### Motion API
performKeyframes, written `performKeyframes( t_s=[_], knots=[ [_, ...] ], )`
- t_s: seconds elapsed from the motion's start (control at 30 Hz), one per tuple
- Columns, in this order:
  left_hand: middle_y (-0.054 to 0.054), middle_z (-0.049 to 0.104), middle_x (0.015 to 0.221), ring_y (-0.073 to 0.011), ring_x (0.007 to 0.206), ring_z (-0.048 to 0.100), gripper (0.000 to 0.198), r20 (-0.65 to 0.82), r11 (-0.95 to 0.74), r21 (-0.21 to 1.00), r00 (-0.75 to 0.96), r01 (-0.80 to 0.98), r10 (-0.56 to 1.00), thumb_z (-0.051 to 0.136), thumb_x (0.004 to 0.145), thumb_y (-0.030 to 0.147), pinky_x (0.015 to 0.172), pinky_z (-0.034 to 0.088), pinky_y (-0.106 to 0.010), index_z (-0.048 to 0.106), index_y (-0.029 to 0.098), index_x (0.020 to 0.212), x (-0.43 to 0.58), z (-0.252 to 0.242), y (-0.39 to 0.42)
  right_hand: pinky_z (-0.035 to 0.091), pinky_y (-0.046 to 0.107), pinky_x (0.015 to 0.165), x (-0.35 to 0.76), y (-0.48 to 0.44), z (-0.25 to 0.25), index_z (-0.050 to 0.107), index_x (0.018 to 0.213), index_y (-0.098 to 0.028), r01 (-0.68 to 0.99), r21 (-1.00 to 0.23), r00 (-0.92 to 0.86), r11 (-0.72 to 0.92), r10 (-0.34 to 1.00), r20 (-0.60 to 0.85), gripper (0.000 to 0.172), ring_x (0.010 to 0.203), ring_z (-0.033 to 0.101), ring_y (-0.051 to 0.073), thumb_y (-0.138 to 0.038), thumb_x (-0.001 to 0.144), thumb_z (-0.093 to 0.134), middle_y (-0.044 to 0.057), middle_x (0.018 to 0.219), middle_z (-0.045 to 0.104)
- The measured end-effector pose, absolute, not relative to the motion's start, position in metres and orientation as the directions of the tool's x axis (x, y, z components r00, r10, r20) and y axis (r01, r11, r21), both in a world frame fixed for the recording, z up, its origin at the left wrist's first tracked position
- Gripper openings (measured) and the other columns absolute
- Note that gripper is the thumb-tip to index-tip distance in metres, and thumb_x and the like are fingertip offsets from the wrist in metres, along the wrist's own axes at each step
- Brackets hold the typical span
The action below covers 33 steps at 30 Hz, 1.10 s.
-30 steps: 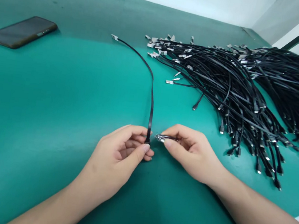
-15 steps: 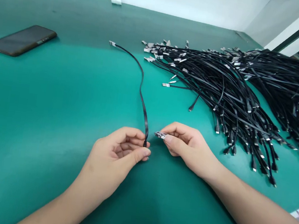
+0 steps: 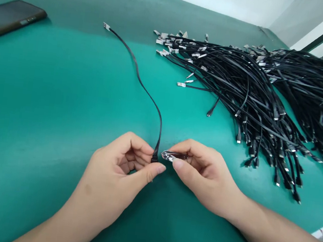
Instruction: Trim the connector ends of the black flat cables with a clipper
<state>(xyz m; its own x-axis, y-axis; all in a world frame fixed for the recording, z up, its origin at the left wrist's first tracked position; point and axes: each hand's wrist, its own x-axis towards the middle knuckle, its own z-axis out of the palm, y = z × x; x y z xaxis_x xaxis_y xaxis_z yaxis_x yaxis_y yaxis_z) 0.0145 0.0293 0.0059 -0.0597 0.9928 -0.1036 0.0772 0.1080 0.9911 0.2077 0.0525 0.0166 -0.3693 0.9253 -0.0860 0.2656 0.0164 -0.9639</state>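
Note:
My left hand [image 3: 118,175] pinches the small plug end of one flat black cable [image 3: 142,84] between thumb and fingers. That cable curves away across the green mat to a metal USB plug [image 3: 106,26] at the far end. My right hand [image 3: 205,174] is closed on a small shiny metal tool [image 3: 169,155], like nail clippers. Its tip points left and sits a few centimetres from the plug in my left hand. Both hands rest low on the mat near its front edge.
A big heap of identical black cables [image 3: 265,99] with metal plugs fills the right side. A dark phone [image 3: 10,17] lies at the far left. The green mat [image 3: 47,102] ends at a white wall behind and a white edge at the front right.
The view has tilted and shifted, so the phone and cable end sit higher and further left. The single cable's curve has swung left. Both hands keep their grips, close together.

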Motion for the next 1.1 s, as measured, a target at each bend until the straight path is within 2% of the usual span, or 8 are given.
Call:
performKeyframes(
  t_s=[0.7,1.1],
  knots=[
    [0.009,0.069,0.071,-0.0052,0.063,0.067,0.018,-0.082,0.088,0.986,-0.048,0.143,0.995,0.083,0.079,0.021,0.058,0.054,-0.008,0.066,0.024,0.083,0.0128,0.0039,0.0268,0.036,0.026,0.052,0.2092,0.054,0.0138,0.073,0.1,-0.018,0.236,-0.968,-0.418,-0.084,0.891,-0.179,0.017,0.062,0.048,0.012,-0.032,0.096,0.066,0.006,0.087,0.067],
    [0.009,0.069,0.069,-0.006,0.062,0.067,0.018,-0.08,0.086,0.985,-0.045,0.148,0.996,0.083,0.079,0.02,0.058,0.054,-0.008,0.066,0.023,0.081,0.0142,0.0063,0.0282,0.033,0.023,0.046,0.2099,0.0505,0.0148,0.071,0.102,-0.017,0.237,-0.968,-0.445,-0.082,0.877,-0.183,0.015,0.055,0.042,0.009,-0.03,0.099,0.066,0.0,0.076,0.061]
  ],
)
